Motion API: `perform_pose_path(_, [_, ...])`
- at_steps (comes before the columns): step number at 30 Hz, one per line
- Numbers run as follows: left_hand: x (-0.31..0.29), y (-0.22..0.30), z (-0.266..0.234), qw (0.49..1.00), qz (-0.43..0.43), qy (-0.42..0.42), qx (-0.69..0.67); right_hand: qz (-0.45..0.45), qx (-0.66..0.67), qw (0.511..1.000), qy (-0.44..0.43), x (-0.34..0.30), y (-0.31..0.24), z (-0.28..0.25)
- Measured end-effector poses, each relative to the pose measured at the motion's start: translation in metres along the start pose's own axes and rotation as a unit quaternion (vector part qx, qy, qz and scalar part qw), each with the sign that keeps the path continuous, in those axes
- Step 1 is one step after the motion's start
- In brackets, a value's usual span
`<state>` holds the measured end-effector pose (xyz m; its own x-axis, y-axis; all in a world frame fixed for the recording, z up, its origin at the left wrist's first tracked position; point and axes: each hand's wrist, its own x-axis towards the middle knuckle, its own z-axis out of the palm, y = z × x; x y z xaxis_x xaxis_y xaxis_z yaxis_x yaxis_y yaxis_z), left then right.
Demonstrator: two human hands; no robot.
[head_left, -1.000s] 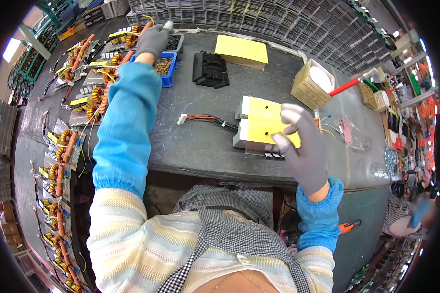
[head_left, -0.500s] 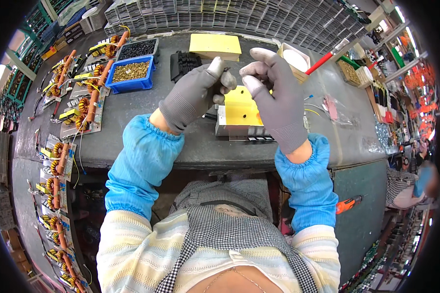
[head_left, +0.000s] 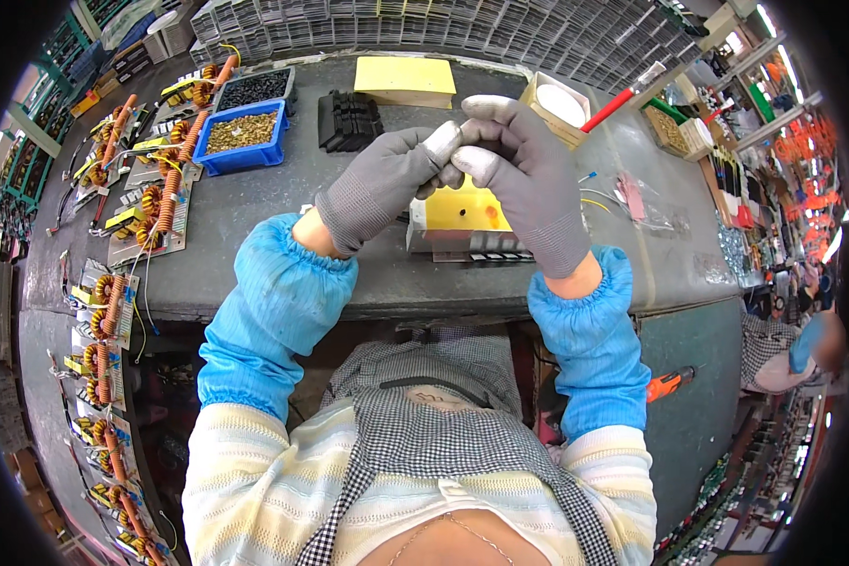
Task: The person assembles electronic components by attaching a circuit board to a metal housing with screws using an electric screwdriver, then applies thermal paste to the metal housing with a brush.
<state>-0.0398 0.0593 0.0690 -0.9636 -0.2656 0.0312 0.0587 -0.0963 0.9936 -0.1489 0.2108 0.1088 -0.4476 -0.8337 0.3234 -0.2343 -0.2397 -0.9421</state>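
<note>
My left hand and my right hand, both in grey gloves with whitish fingertips, meet above the bench. Their thumbs and fingers are pinched close together and touch. Whatever lies between the fingertips is too small or hidden to make out. Just below them sits a metal block with a yellow top, partly covered by my hands; a small dark spot, perhaps a hole, shows on it. Several dark pieces line its near edge.
Beyond my left hand lie black plastic parts, a blue bin of brass-coloured pieces and a yellow-topped stack. An open carton and a red-handled tool are at far right. Circuit boards with copper coils line the left.
My hands have come together, with the fingertips now touching where a gap was before. The whole view has shifted slightly, and the yellow-topped block is more covered by my hands.
</note>
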Motion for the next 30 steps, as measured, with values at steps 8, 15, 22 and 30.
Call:
perform_pose_path(8, [0.003, -0.005, -0.009, 0.984, 0.122, 0.065, 0.109, 0.010, -0.124, 0.990, 0.067, -0.023, 0.001, -0.044])
perform_pose_path(15, [-0.002, -0.035, -0.048, 0.976, 0.074, 0.173, 0.109, 0.054, -0.393, 0.917, 0.039, -0.052, 0.025, -0.069])
perform_pose_path(22, [-0.011, -0.052, -0.053, 0.968, 0.047, 0.236, 0.069, 0.057, -0.431, 0.901, -0.005, -0.050, 0.030, -0.068])
perform_pose_path(30, [-0.028, -0.054, -0.063, 0.963, 0.019, 0.261, 0.071, -0.020, -0.501, 0.864, -0.049, -0.047, 0.030, -0.061])
